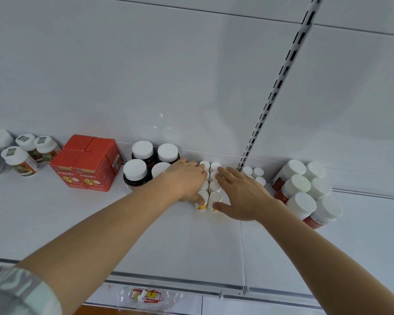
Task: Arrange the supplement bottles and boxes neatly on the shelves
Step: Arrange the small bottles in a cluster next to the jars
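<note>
The small white-capped bottles (214, 186) stand in two short rows on the white shelf (146, 235), running from the back panel toward the front edge, and both hands enclose them. The left hand (187, 180) lies against the left side of the group, its fingers (192, 164) stretched along the caps and its thumb touching the front bottle, the one with a yellow label. The right hand (241, 194) presses the other side with straight fingers (224, 172), the thumb low at the front. Neither hand is clenched and neither grasps a single bottle — they only push the rows together from both sides.

I judge these bottles to be light and stiff plastic with smooth caps, so they slide easily on the glossy shelf but also tip easily, being narrow. It seems better to press low on the bodies than on the caps, and to lift one by its body if needed.

Just beyond the left fingers stand four dark bottles with wide white lids (143, 164), then the red boxes (89, 162) and some labelled bottles (27, 155). Beyond the right fingers are more small bottles (253, 172) near the slotted upright (273, 87), then larger red-labelled bottles (305, 192).
</note>
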`<state>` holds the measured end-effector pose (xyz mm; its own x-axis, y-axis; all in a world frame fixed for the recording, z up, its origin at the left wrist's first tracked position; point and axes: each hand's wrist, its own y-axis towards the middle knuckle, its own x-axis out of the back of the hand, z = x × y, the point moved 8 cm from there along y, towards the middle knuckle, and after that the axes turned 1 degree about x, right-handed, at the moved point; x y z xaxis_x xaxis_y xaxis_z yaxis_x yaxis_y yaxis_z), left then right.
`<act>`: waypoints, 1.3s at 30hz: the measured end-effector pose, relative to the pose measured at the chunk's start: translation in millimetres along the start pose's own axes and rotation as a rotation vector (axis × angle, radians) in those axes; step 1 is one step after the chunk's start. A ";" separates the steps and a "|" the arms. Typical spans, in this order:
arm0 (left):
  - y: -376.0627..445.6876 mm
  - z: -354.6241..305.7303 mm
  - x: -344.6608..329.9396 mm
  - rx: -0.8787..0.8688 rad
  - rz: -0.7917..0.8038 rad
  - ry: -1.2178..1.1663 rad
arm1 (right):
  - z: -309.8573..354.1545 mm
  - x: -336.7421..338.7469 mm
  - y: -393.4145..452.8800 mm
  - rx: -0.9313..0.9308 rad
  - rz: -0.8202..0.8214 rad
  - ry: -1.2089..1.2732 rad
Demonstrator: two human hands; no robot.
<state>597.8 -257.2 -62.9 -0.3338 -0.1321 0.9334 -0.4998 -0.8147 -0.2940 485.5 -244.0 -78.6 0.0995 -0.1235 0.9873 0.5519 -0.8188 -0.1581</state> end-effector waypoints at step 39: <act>-1.2 1.6 3.7 -0.004 0.011 -0.084 | 16.5 20.4 -14.3 0.149 -0.249 0.047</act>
<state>598.4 -257.6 -58.7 -0.2716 -0.1881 0.9438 -0.4992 -0.8109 -0.3053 493.3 -225.5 -56.4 -0.0908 0.0416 0.9950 0.6704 -0.7362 0.0920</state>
